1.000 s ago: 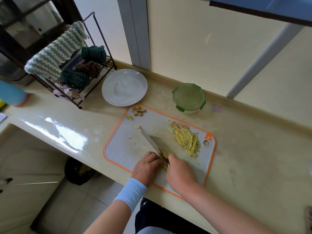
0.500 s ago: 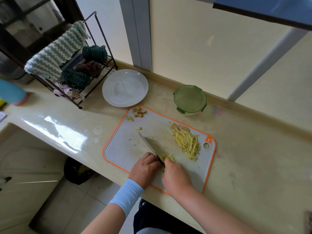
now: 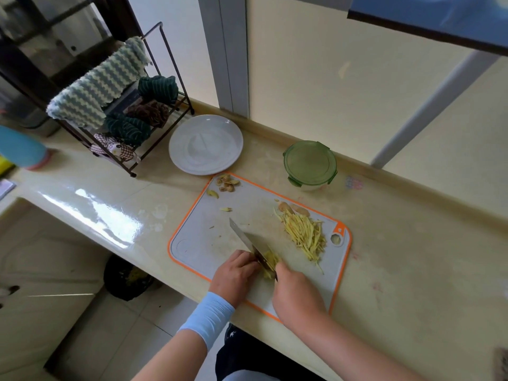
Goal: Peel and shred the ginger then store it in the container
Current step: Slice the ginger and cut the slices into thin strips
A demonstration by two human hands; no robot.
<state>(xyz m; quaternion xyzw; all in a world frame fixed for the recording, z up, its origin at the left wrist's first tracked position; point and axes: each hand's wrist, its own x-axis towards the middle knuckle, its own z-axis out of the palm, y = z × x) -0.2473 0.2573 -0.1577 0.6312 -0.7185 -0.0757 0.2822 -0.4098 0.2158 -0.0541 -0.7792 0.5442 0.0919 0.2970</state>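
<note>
A grey cutting board with an orange rim [image 3: 198,243] lies on the counter. A pile of shredded ginger [image 3: 305,233] sits near its right end, with two peeled slices [image 3: 291,208] behind it. My right hand [image 3: 295,294] grips the handle of a knife [image 3: 251,242] whose blade lies across a small stack of ginger slices [image 3: 270,258]. My left hand [image 3: 236,274], fingers curled, holds that stack down just left of the blade. Ginger peels [image 3: 226,183] lie at the board's far corner. The round container with a green lid [image 3: 310,164] stands shut behind the board.
A white plate [image 3: 205,144] sits left of the container. A dark wire rack [image 3: 121,105] with cloths stands at the back left. A blue object [image 3: 20,148] is at the far left edge. A dark bin [image 3: 127,277] stands on the floor below the counter.
The knife blade has shifted slightly between cuts on the ginger stack, and both hands stayed at the board's near edge. The shred pile is unchanged.
</note>
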